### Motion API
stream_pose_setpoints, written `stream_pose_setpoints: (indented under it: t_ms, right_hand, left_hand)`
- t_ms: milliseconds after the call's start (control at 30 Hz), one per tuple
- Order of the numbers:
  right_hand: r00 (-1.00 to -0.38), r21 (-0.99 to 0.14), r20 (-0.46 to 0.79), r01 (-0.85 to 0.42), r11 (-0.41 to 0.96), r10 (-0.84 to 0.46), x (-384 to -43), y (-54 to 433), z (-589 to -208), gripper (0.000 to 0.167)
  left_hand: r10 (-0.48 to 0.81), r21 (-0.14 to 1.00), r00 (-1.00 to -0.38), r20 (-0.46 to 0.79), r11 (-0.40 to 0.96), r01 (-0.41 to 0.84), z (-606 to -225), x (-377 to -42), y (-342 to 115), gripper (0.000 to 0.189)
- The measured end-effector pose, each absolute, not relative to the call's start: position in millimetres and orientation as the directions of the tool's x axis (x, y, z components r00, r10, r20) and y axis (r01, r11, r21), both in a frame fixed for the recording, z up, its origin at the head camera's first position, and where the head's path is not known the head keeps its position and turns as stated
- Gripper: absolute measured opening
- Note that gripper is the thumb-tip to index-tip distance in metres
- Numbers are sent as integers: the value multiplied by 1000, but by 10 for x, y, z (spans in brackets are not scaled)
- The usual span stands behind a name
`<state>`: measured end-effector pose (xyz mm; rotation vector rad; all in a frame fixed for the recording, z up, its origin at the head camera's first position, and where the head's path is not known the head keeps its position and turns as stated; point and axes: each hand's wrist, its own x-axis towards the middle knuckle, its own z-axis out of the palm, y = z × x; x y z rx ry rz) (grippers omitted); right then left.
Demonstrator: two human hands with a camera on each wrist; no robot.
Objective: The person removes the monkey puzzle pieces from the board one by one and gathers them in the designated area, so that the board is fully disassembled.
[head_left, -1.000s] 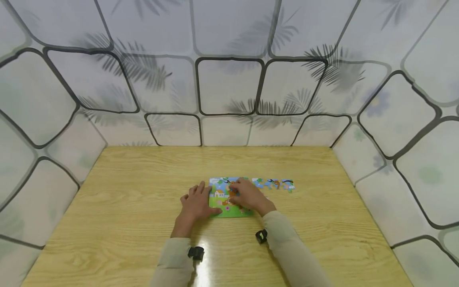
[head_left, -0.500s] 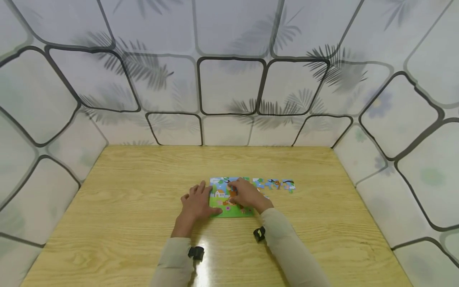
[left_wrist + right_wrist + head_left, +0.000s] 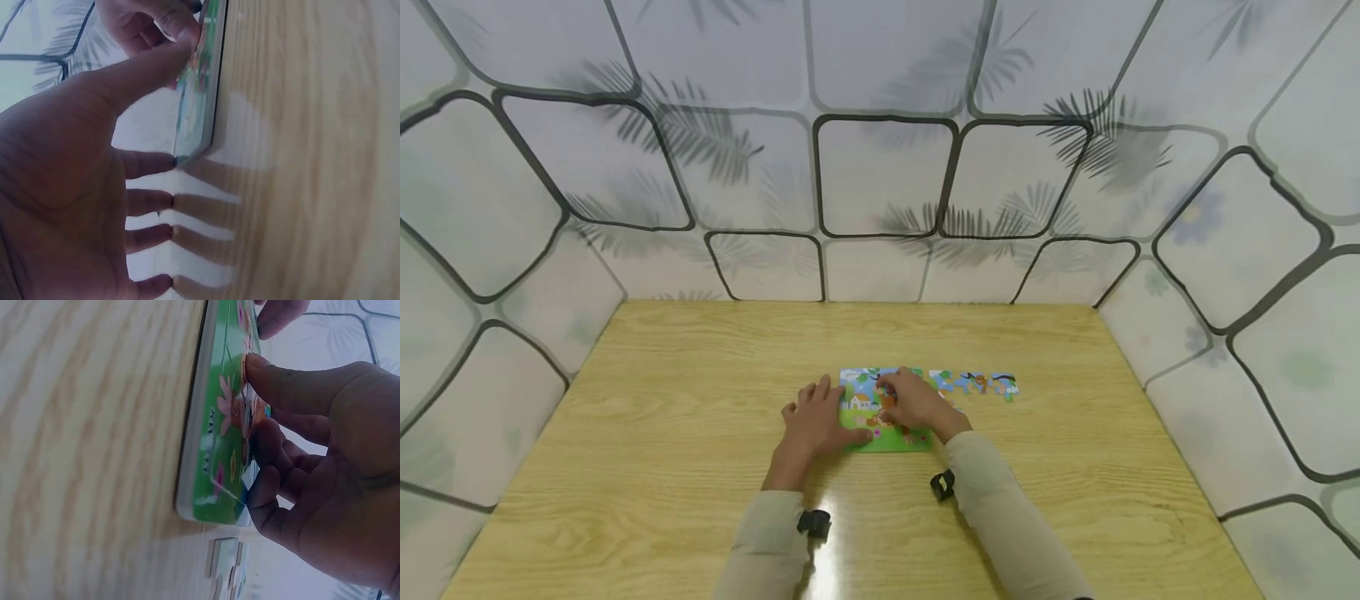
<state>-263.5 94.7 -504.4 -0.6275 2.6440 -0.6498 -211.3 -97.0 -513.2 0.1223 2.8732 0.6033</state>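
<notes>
A colourful jigsaw puzzle board (image 3: pixel 891 444) with a house and green grass lies flat on the table. My left hand (image 3: pixel 812 423) rests at its left edge with fingers spread, fingertips down on the wood. The left thumb (image 3: pixel 147 72) reaches over the board's front part. My right hand (image 3: pixel 919 406) is over the middle of the board, fingers bent. In the right wrist view, its thumb and fingers pinch a puzzle piece (image 3: pixel 248 419) at the board's surface. The hand hides most of that piece in the head view.
Several loose puzzle pieces (image 3: pixel 976 383) lie to the right of the board, some partly behind the right hand. The wooden table (image 3: pixel 662 433) meets patterned walls (image 3: pixel 880 179) at the back and sides. Black wrist cameras (image 3: pixel 815 524) sit at both sleeves.
The right hand has shifted slightly left over the board, still at the same spot of the puzzle. The left thumb has slid slightly right across the board's front.
</notes>
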Motion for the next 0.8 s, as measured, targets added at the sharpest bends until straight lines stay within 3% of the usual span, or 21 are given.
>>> stream_pose_setpoints:
  t_ms: [267, 467, 633, 800]
  right_hand:
    - [-848, -545, -193, -326, 773, -494, -2654, 956, -5093, 49]
    - [-852, -582, -155, -330, 743, -500, -2657, 1010, -5102, 47]
    - [-851, -632, -83, -358, 687, -519, -2632, 1086, -5141, 35]
    - [-882, -707, -49, -302, 640, -470, -2627, 1192, -5183, 34]
  left_hand:
    - [32, 342, -980, -194, 939, -37, -5086, -2120, -775, 101]
    - [30, 337, -980, -196, 941, -38, -5084, -2127, -767, 100]
    - [31, 327, -978, -207, 944, -39, -5081, -2131, -770, 100]
    - [27, 331, -974, -225, 942, -50, -5093, -2139, -772, 101]
